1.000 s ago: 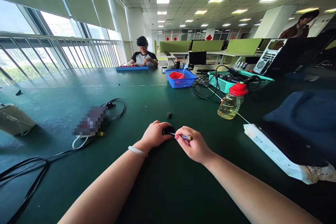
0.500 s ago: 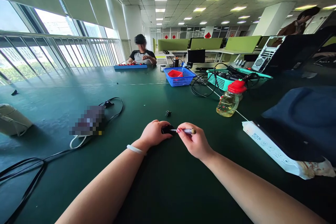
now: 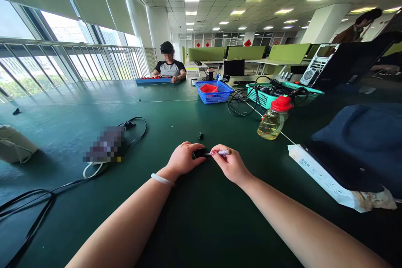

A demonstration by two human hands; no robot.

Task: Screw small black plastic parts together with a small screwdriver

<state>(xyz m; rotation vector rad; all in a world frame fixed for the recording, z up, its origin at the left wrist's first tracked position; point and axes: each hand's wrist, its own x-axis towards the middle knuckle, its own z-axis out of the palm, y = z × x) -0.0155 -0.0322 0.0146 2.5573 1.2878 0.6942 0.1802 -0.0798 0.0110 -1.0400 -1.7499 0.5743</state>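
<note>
On the dark green table, my left hand is closed round a small black object, pressing it to the tabletop between thumb and fingers. Its exact kind is hard to make out, as the fingers hide part of it. My right hand pinches a screwdriver with a pale handle and a yellowish end. The screwdriver lies nearly level, and its thin metal shaft points left, its tip at the black object. Just beyond my hands sits a little cluster of small dark pieces.
A bottle with a red lid stands to the right, near a white box and dark blue cloth. Farther back are a blue basket and a teal basket with cables. Black cable runs left. A person sits opposite.
My right hand and the screwdriver have shifted slightly left and up, and the handle tilts a little more. More of the black object's top shows. The person opposite has lowered a hand to the blue tray.
</note>
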